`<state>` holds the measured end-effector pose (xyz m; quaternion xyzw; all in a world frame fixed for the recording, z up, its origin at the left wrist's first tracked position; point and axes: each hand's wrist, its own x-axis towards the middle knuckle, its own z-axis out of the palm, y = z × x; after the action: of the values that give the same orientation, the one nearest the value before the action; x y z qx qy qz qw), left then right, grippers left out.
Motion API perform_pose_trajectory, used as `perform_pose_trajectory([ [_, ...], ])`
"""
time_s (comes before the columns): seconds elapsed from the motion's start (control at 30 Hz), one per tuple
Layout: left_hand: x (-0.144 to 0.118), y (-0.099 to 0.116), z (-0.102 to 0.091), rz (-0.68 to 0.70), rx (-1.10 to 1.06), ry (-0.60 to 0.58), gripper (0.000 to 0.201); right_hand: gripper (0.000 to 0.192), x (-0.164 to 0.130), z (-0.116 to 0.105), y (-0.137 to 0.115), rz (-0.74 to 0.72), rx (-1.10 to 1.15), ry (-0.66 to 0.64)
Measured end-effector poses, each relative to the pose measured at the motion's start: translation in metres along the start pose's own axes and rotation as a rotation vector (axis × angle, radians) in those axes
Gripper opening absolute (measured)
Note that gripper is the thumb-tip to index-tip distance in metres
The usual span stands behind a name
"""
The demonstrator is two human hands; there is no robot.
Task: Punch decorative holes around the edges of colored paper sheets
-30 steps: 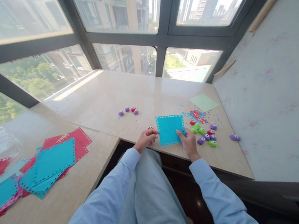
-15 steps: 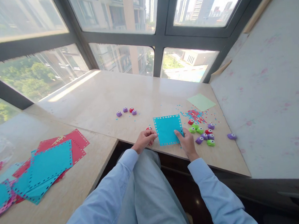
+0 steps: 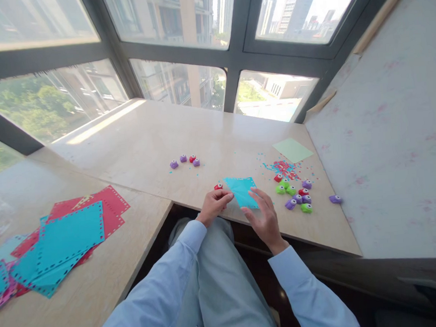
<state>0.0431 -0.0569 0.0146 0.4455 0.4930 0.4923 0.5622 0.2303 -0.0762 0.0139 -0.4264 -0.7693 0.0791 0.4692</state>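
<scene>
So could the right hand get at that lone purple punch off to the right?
Probably yes. The right hand lies on the turquoise paper, and bare counter runs below the punch cluster to the lone purple punch.

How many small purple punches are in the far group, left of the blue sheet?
3: two on the left and one at the right end, with a red punch between. None seems hidden.
</scene>
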Motion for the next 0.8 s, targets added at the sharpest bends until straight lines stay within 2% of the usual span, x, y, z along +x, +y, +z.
perform_pose_trajectory([
  [0.1,-0.001,-0.001,0.001,0.014,0.007,-0.011,0.041,0.052,0.002,0.006,-0.015,-0.061,-0.074,-0.055],
  [0.3,-0.003,-0.001,0.000,0.031,-0.007,-0.052,0.041,0.024,0.008,0.021,-0.014,-0.087,-0.139,0.006],
  [0.8,0.000,-0.005,0.003,0.083,-0.005,-0.034,0.033,0.017,0.011,0.034,-0.023,0.034,-0.066,0.107],
])
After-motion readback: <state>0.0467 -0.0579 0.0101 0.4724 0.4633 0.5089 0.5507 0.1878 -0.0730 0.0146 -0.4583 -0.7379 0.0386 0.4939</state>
